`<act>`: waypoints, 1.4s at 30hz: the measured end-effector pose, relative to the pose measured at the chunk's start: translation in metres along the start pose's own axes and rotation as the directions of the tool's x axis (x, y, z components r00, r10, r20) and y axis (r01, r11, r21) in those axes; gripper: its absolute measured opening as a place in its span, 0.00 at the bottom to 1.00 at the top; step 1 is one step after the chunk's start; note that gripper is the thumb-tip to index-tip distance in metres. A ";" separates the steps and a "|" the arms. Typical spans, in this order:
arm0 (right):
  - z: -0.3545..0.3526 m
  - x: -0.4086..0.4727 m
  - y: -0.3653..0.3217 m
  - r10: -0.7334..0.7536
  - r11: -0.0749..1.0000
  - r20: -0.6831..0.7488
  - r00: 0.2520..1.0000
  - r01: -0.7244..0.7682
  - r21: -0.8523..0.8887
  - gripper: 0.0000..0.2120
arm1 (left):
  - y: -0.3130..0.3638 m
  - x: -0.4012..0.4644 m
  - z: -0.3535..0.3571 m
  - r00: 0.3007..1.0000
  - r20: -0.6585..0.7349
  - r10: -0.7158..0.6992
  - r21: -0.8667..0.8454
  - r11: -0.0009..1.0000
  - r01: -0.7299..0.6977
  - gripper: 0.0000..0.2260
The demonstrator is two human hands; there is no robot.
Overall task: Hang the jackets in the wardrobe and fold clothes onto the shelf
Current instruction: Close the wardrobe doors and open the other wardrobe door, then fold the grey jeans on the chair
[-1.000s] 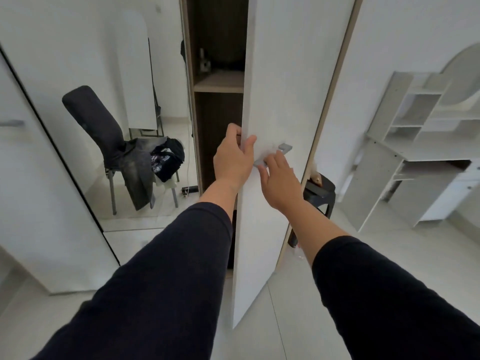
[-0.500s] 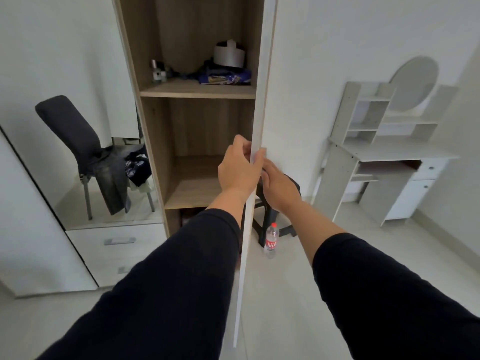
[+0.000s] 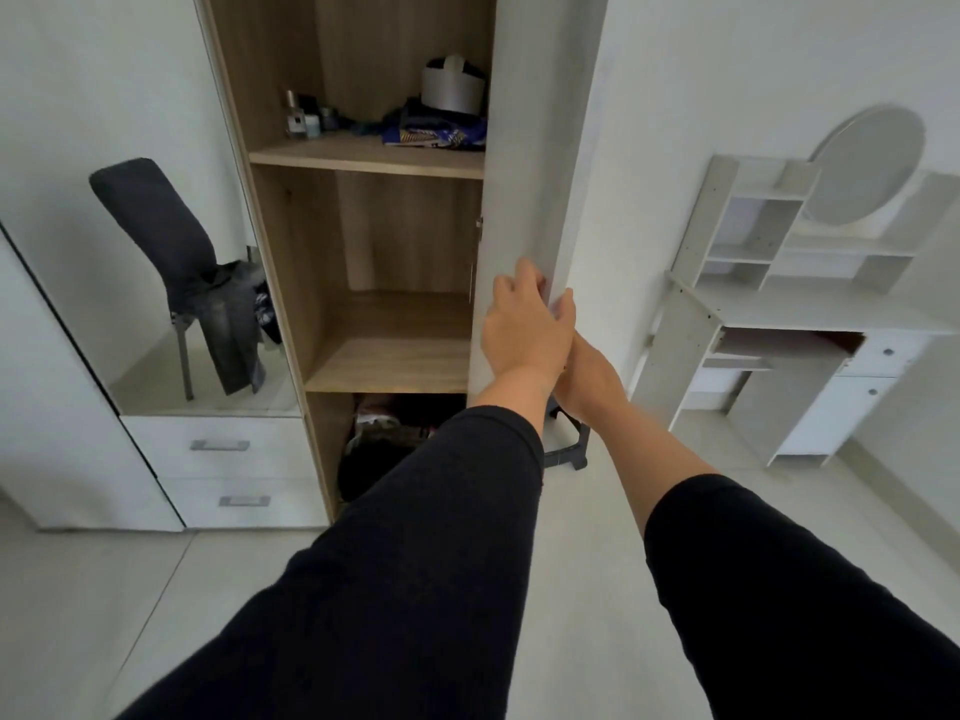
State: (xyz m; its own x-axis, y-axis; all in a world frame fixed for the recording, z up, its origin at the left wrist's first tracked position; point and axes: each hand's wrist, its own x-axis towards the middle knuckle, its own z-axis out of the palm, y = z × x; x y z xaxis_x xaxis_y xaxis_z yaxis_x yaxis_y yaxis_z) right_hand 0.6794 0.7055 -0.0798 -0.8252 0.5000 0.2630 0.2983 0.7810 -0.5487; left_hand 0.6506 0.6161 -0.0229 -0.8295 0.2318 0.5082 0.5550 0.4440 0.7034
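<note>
The wardrobe (image 3: 270,252) stands open, its white door (image 3: 524,148) swung out to the right. My left hand (image 3: 524,330) grips the door's free edge, fingers on the inner face and thumb over the edge. My right hand (image 3: 589,379) reaches behind the door just below it; its fingers are hidden. The middle wooden shelf (image 3: 395,356) is bare. Dark clothes (image 3: 384,444) lie bunched in the bottom compartment. A mirror to the left reflects a chair with dark garments (image 3: 231,330) draped over it.
The upper shelf (image 3: 363,154) holds a bottle, small items, folded blue fabric and a grey round box. Two white drawers (image 3: 218,446) sit under the mirror. A black stool (image 3: 569,452) stands behind the door. A white vanity desk (image 3: 779,309) is at the right.
The door has swung further open to the right, uncovering the shelves and the bottom compartment. Both hands moved right with its edge.
</note>
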 end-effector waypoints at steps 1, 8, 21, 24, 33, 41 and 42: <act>-0.001 0.000 0.003 0.003 1.000 0.007 1.000 -0.003 -0.015 0.24 | 0.003 0.000 0.002 1.000 0.008 -0.001 0.008 1.000 0.001 0.12; -0.010 -0.014 -0.006 0.059 0.996 0.075 0.995 -0.053 -0.070 0.31 | 0.013 0.000 0.000 0.996 0.070 -0.053 0.002 0.999 0.053 0.12; 0.083 -0.103 -0.083 0.107 0.991 -0.243 0.964 -0.124 -0.058 0.30 | -0.150 -0.039 -0.096 0.932 0.280 -0.229 -0.051 0.966 0.252 0.06; 0.112 -0.104 -0.132 0.017 0.999 -0.108 0.994 -0.022 -0.048 0.30 | -0.200 -0.051 -0.146 0.908 0.228 -0.351 -0.013 0.931 0.364 0.08; 0.233 -0.138 -0.295 -0.204 0.979 0.181 0.962 0.204 0.017 0.27 | -0.336 -0.112 -0.341 0.792 -0.007 -0.610 0.084 0.789 0.608 0.09; 0.348 -0.230 -0.431 -0.452 0.891 0.456 0.766 0.410 0.195 0.26 | -0.431 -0.214 -0.501 0.529 -0.294 -0.796 0.078 0.532 0.843 0.13; 0.361 -0.241 -0.444 -0.479 0.876 0.489 0.729 0.435 0.209 0.26 | -0.440 -0.227 -0.515 0.495 -0.323 -0.807 0.062 0.503 0.862 0.13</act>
State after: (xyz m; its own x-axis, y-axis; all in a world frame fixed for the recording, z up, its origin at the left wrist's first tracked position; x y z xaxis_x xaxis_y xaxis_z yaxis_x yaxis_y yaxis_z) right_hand 0.5726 0.1035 -0.1856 -0.9790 -0.1926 0.0661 -0.1979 0.8231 -0.5323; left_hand 0.6271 -0.0773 -0.1921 -0.8379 -0.5232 -0.1556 -0.4393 0.4773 0.7611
